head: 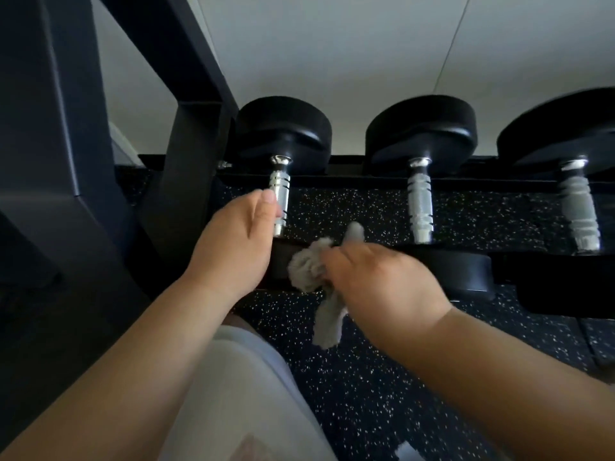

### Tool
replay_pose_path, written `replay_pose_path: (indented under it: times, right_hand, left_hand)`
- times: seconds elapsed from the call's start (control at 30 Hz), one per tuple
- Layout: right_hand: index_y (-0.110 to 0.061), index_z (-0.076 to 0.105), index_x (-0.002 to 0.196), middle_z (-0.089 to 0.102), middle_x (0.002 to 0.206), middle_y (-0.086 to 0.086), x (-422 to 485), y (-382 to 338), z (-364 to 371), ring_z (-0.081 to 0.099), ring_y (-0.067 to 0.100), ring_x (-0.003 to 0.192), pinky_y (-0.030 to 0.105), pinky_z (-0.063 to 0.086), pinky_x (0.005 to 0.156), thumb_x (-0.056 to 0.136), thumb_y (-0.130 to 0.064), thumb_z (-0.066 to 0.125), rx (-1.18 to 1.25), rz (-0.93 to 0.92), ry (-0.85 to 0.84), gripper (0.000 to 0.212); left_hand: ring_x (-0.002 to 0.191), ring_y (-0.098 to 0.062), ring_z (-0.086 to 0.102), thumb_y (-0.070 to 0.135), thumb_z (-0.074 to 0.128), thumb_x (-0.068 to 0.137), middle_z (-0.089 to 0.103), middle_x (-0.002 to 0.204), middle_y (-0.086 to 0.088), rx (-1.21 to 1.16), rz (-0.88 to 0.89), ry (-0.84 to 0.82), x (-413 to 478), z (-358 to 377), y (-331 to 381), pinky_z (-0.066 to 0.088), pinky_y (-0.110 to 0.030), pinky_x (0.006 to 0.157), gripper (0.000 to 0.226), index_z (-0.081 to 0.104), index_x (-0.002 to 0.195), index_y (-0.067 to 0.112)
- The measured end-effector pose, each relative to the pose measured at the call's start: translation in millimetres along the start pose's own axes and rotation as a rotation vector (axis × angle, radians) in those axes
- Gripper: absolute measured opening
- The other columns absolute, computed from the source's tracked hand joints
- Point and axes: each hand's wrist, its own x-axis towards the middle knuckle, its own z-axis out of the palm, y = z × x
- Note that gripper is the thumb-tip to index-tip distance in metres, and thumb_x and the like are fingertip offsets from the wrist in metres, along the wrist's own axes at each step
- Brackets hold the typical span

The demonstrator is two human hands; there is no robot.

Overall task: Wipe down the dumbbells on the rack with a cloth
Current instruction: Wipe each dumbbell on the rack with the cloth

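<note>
Mid-wipe on leftmost dumbbell on rack: left hand fingers curled round its chrome handle, right hand clutches bunched grey cloth against near head. Next, probably: rub handle, then shift to middle dumbbell

The left hand is gripping the leftmost dumbbell; the right hand is clutching a grey cloth beside it.

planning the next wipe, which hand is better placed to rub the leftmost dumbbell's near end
Right, likely. The right hand grips the crumpled grey cloth at the near end of the leftmost black dumbbell; the left hand has no cloth and holds its ribbed chrome handle.
</note>
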Motion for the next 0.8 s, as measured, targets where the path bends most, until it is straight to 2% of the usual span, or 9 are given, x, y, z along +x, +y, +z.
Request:
replay_pose_path:
  times: [0.07,0.17,0.23,0.3,0.43,0.5,0.63,0.73,0.8]
  right_hand:
    - [-0.012,0.071,0.096,0.062,0.082,0.002,-16.1,30.4,-20.4,0.056,0.022,0.06,0.027,0.046,0.047,0.067,-0.006,0.084,0.014,0.076,-0.01,0.032]
    - [-0.015,0.077,0.101,0.06,0.085,0.004,-36.4,76.6,-52.5,0.051,0.024,0.067,0.027,0.037,0.061,0.093,-0.022,0.072,-0.051,0.262,0.154,0.011]
    - [-0.017,0.077,0.107,0.062,0.093,0.006,-44.9,103.7,-68.0,0.056,0.026,0.074,0.032,0.045,0.065,0.102,-0.033,0.059,-0.033,0.413,0.245,0.025]
    - [-0.017,0.074,0.117,0.062,0.101,0.005,-48.3,115.8,-76.9,0.058,0.025,0.082,0.044,0.054,0.072,0.104,-0.04,0.05,0.024,0.442,0.225,0.036]
    - [-0.034,0.045,0.152,0.051,0.138,-0.003,-40.6,77.7,-55.1,0.053,0.019,0.119,0.04,0.05,0.101,0.094,-0.068,0.038,0.189,0.384,-0.159,0.068]
    - [-0.03,0.05,0.15,0.052,0.141,-0.003,-38.1,61.9,-35.6,0.051,0.022,0.128,0.042,0.045,0.109,0.089,-0.073,0.043,0.097,0.299,-0.229,0.075]
    - [-0.029,0.066,0.12,0.063,0.112,-0.007,-9.1,50.2,-25.8,0.062,0.022,0.101,0.041,0.053,0.089,0.088,-0.072,0.045,-0.078,0.134,-0.272,0.058]
    - [-0.025,0.067,0.111,0.061,0.104,-0.002,1.8,34.0,-14.9,0.058,0.026,0.097,0.043,0.048,0.09,0.092,-0.06,0.056,-0.136,-0.064,-0.428,0.042]
    - [-0.023,0.067,0.112,0.061,0.109,0.0,-3.4,36.1,-11.7,0.057,0.028,0.1,0.043,0.047,0.094,0.092,-0.045,0.063,-0.168,-0.113,-0.432,0.03]
  left_hand:
    - [0.074,-0.008,0.063,0.062,0.028,0.104,0.07,0.083,0.004,0.091,0.006,-0.035,1.7,3.4,8.0,0.053,-0.038,0.068,0.052,0.068,0.093,0.031]
    - [0.063,-0.008,0.058,0.058,0.041,0.102,0.064,0.075,0.007,0.179,0.058,-0.063,2.0,1.8,12.7,0.042,-0.033,0.054,0.038,0.064,0.089,0.032]
    - [0.063,-0.005,0.055,0.056,0.047,0.101,0.061,0.077,0.012,0.226,0.111,-0.06,3.4,2.9,19.1,0.037,-0.029,0.054,0.03,0.062,0.089,0.033]
    - [0.067,-0.003,0.055,0.057,0.048,0.099,0.062,0.08,0.014,0.233,0.144,-0.048,5.5,8.5,27.0,0.039,-0.028,0.056,0.028,0.062,0.091,0.034]
    - [0.066,-0.005,0.056,0.061,0.047,0.098,0.062,0.071,0.013,0.434,0.133,-0.044,7.8,19.6,34.2,0.047,-0.03,0.057,0.032,0.065,0.092,0.035]
    - [0.061,-0.004,0.054,0.06,0.047,0.098,0.06,0.067,0.013,0.456,0.115,-0.047,7.6,20.2,35.3,0.04,-0.028,0.052,0.031,0.064,0.09,0.035]
    - [0.056,-0.006,0.052,0.057,0.049,0.098,0.057,0.061,0.011,0.481,0.112,-0.029,7.6,21.2,38.6,0.034,-0.026,0.049,0.03,0.064,0.087,0.034]
    - [0.055,-0.005,0.052,0.058,0.05,0.097,0.058,0.06,0.01,0.495,0.08,-0.03,7.0,21.7,38.6,0.033,-0.026,0.049,0.03,0.064,0.085,0.034]
    - [0.055,-0.005,0.052,0.058,0.049,0.097,0.058,0.058,0.01,0.483,0.064,-0.043,6.2,19.8,37.8,0.033,-0.026,0.049,0.031,0.064,0.083,0.034]
